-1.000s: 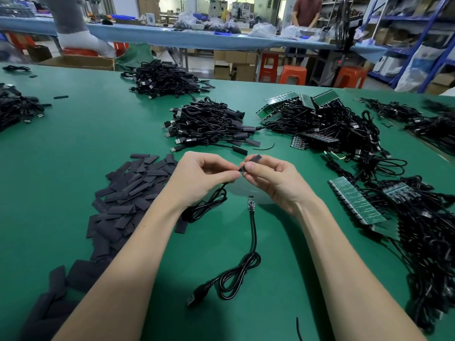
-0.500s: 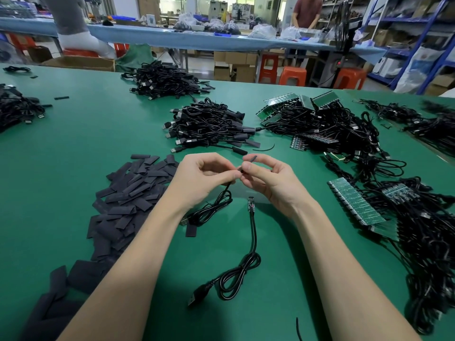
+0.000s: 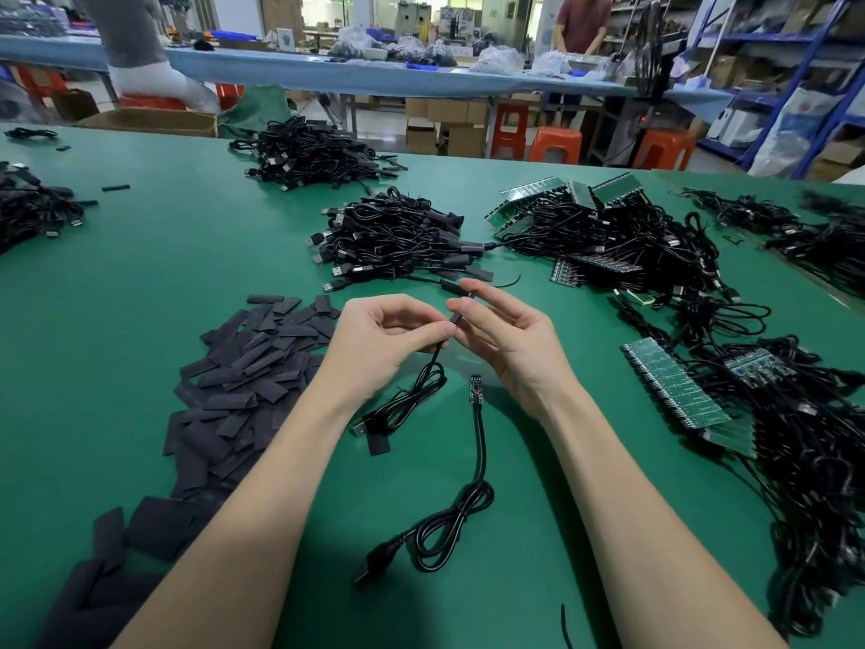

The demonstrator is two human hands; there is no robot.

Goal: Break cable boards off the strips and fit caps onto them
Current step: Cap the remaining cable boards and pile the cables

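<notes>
Black sleeve-like cap [image 3: 461,310], small and flat, sits pinched between the thumb and a finger of the right hand [image 3: 508,341], the other fingers spread loose; the left hand [image 3: 388,341] pinches the held cable [image 3: 421,391] just below the cap, its coiled length trailing down to the green table [image 3: 164,255]; whether a board is already inside the cap cannot be told, since the fingers hide the joint.

The capping step looks to be in hand; the next move likely calls for sliding the cap fully down over the board end while the left pinch steadies the cable.

Just below the hands lies a second cable [image 3: 477,461] with its bare board [image 3: 475,388] uncapped; the pile of caps [image 3: 248,367] lies to the left, the board strips [image 3: 674,391] with tangled cables to the right, and a heap of finished-looking cables [image 3: 398,236] beyond.
</notes>
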